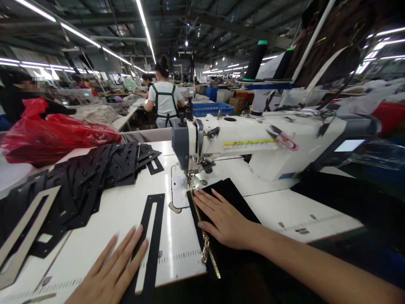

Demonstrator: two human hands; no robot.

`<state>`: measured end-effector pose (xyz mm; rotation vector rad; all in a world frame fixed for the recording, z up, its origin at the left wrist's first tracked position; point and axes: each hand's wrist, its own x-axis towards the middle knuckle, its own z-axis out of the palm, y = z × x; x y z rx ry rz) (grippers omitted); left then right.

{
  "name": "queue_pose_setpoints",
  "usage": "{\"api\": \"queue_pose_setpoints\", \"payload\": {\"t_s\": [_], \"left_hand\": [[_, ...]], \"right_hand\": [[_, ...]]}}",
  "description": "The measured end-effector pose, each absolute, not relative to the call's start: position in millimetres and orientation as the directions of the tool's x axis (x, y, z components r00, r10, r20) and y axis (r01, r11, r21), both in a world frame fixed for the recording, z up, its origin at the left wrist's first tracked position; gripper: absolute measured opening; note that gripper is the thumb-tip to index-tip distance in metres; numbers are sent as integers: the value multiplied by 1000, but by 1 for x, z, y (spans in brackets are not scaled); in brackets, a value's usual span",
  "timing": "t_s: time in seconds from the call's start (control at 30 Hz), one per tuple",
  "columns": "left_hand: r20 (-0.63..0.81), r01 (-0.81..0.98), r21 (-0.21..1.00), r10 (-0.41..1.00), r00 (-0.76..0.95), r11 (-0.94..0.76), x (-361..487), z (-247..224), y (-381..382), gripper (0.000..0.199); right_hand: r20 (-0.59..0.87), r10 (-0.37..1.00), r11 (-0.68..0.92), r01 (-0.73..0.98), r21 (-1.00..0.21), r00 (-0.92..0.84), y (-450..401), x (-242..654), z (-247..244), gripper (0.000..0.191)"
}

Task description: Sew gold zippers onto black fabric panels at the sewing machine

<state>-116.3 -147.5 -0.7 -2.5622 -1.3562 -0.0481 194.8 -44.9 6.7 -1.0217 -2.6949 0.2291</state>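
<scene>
My right hand [223,217] lies flat with fingers stretched on black fabric [236,194], just in front of the needle area of a white sewing machine [234,131]. Along the fabric's left edge runs a gold-toothed zipper [196,207], its metal slider [205,249] near the table's front edge. On the left, my left hand [117,261] is spread, its fingers touching a black rectangular frame piece [158,211] with a long slot. That piece lies on the white table, apart from the zipper.
Overlapping black slotted pieces [85,173] cover the table's left side, with a beige one [38,219] on top. Behind them sits a red plastic bag [60,133]. Pink-handled thread snips [284,137] rest on the machine arm. Co-workers, one a person in a white shirt [163,95], are beyond.
</scene>
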Motion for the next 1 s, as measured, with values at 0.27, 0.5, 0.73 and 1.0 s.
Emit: {"api": "queue_pose_setpoints", "payload": {"t_s": [0.27,0.5,0.73,1.0], "left_hand": [[320,797,-102,740,592,-595,-119,14,-114,47],[428,853,-49,761,488,-519,-107,13,-60,35],[611,716,-111,521,597,-689,-45,18,-53,35],[445,705,-200,578,684,-681,-12,0,-43,37]], "right_hand": [[258,687,723,673,-153,-679,-48,191,-2,44],[241,719,692,701,-172,-651,-44,177,2,44],[297,709,701,682,-207,-639,-43,177,-2,47],[327,717,696,666,-270,-616,-42,178,-7,52]]}}
